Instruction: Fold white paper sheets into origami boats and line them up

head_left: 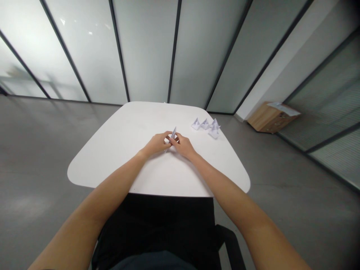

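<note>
While the left hand [156, 144] and right hand [183, 146] pinch a narrow folded white paper piece [173, 132], four finished white paper boats [204, 124] stand beyond them on the rounded white table [140, 120].

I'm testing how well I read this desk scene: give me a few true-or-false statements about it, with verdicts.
1. The left hand and right hand both hold a narrow folded white paper. True.
2. The small folded paper shapes lie on the floor. False: they sit near the far right edge of the white table.
3. The white table has sharp square corners. False: its corners are rounded.
4. A low wooden cabinet stands on the floor off to the right. True.
</note>
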`<state>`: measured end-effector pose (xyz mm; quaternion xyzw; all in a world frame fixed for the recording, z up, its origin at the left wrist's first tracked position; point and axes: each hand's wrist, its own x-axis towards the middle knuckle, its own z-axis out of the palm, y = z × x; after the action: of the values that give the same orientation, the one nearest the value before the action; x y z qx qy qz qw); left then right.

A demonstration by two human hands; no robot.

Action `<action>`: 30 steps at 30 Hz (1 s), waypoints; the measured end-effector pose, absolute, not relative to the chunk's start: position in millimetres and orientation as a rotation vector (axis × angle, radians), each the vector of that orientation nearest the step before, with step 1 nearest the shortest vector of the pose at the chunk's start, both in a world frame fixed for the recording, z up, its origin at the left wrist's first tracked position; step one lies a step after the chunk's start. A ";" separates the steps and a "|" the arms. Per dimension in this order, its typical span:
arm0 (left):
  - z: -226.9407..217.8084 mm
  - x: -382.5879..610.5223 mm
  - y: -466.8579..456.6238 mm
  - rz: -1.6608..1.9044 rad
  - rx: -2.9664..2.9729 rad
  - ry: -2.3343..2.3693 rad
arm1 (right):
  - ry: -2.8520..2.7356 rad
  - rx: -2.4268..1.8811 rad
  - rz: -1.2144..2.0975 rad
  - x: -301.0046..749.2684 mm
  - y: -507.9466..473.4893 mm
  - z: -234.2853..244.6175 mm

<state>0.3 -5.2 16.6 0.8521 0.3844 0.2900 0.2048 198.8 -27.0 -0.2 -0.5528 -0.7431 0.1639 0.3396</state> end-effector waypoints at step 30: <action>10.4 -13.3 12.8 0.762 2.281 1.185 | -2.076 -1.525 0.235 210.6 -24.0 2.4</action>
<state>-13.3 12.8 10.4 0.8283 0.4304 0.2768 0.2282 210.6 -24.0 2.4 -0.5671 -0.7718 0.0874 0.2739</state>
